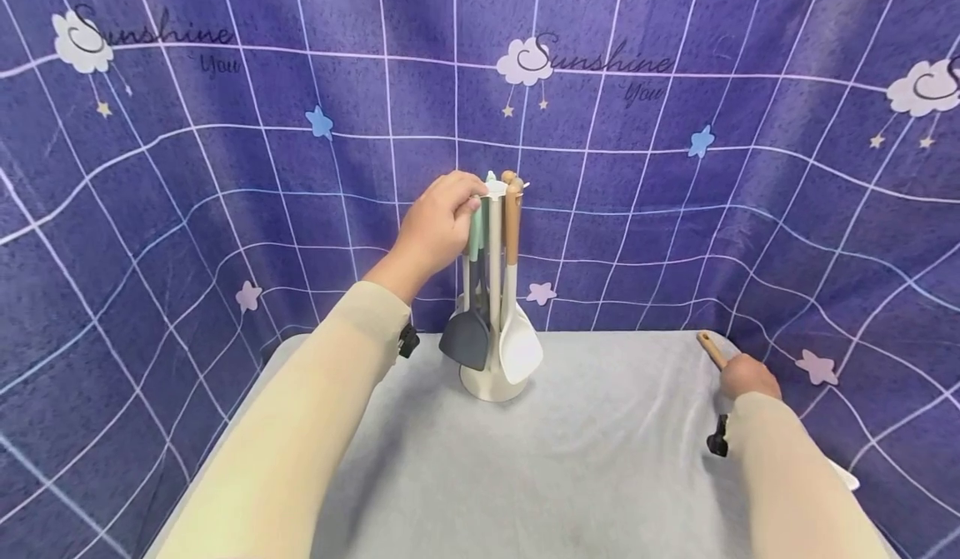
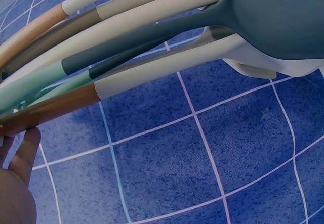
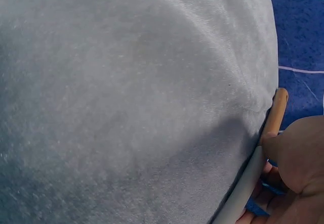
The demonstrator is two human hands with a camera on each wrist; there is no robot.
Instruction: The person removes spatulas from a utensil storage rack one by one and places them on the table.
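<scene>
A white utensil stand (image 1: 491,386) stands upright at the back middle of the table, hung with several cooking utensils. A dark turner (image 1: 467,341) with a green handle and a white turner (image 1: 519,349) with a brown handle face the front. My left hand (image 1: 442,217) grips the stand's top beside the green handle; in the left wrist view its fingertips are at a brown handle (image 2: 55,107). At the right edge my right hand (image 1: 750,378) holds a kitchen utensil (image 3: 276,114) with a wooden handle and a pale shaft. My sleeve hides most of its far end.
A grey cloth (image 1: 585,459) covers the table, slightly wrinkled on the right. A blue-purple checked curtain (image 1: 600,234) with clouds and stars surrounds the back and sides. The held utensil lies along the table's right edge, close to the curtain.
</scene>
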